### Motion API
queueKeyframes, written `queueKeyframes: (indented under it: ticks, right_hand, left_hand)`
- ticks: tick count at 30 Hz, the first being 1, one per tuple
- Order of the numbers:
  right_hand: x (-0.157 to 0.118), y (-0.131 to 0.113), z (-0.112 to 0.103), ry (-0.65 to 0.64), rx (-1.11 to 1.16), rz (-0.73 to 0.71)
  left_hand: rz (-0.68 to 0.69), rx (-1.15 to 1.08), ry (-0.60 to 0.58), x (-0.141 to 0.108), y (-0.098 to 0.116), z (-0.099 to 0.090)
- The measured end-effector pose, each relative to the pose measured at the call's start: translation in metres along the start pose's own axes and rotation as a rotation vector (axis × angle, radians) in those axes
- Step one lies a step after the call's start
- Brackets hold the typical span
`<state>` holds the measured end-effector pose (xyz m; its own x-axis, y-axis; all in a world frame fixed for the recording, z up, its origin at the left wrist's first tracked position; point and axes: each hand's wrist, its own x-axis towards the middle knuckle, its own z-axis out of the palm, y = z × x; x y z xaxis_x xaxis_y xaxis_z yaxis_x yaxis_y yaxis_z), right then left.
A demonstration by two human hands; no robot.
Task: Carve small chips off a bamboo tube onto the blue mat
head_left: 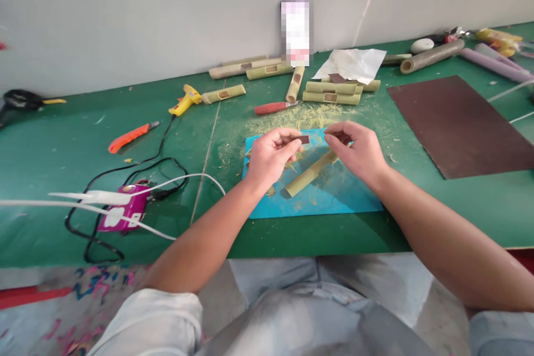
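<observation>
Between the thumb and fingers of my left hand (273, 156) is a small dark brown piece (305, 139), held above the blue mat (267, 208). My right hand (359, 150) is a little to its right, thumb and fingers curled close together; whether anything is between them is too small to tell. A green bamboo tube (308, 177) lies slantwise on the mat, its far end partly behind my right hand. Shavings are scattered on the mat and behind it.
Behind the mat are a red-handled knife (271, 108), bamboo tubes (331, 98) and white paper (354, 65). A brown sheet (463, 128) lies right. Leftward are a yellow glue gun (186, 101), an orange cutter (132, 137) and a purple power strip (125, 211) with cables.
</observation>
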<state>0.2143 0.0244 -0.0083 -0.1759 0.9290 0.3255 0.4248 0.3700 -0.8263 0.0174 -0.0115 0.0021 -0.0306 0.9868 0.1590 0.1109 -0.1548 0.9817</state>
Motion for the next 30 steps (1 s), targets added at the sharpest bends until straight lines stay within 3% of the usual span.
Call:
queueKeyframes:
  ticks: [5,10,17,24,30]
  right_hand:
    - [0.001,-0.001,-0.005,-0.083,-0.061,-0.057]
    - [0.006,0.0,-0.018,-0.203,-0.181,-0.224]
    - [0.01,0.009,-0.025,-0.414,-0.373,-0.414]
    - [0.01,0.008,-0.024,-0.544,-0.467,-0.473]
    - [0.009,0.006,-0.025,-0.584,-0.57,-0.48]
  left_hand:
    - [0.031,0.054,-0.001,0.002,-0.006,-0.001]
    - [0.161,0.196,-0.004,0.001,0.002,-0.004]
    - [0.485,0.581,-0.232,-0.014,0.009,-0.018]
    - [0.453,0.637,-0.287,-0.029,0.002,-0.024]
    - [0.601,0.692,-0.238,-0.03,-0.003,-0.03]
